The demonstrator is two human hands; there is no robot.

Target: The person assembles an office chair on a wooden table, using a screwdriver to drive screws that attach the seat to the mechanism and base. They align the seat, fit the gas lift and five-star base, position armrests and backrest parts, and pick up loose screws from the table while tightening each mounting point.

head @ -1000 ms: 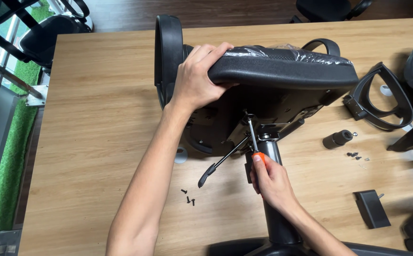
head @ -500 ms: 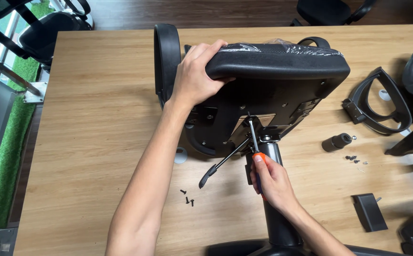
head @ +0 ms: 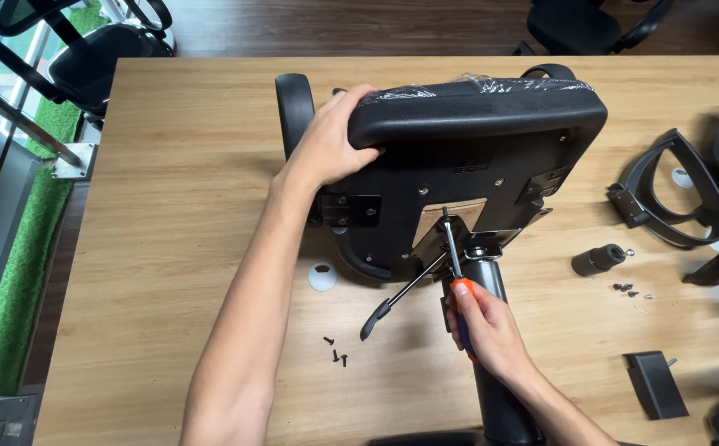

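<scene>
Left hand (head: 331, 149) fingers grip the chair seat (head: 475, 116); right hand (head: 485, 330) fingers hold, seemingly, a screwdriver (head: 453, 248).

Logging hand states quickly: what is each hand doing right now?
Left hand: closed on the edge of the chair seat.
Right hand: closed around the screwdriver.

A small pale rectangular label (head: 546, 183) sits on the seat underside (head: 458, 177).
</scene>
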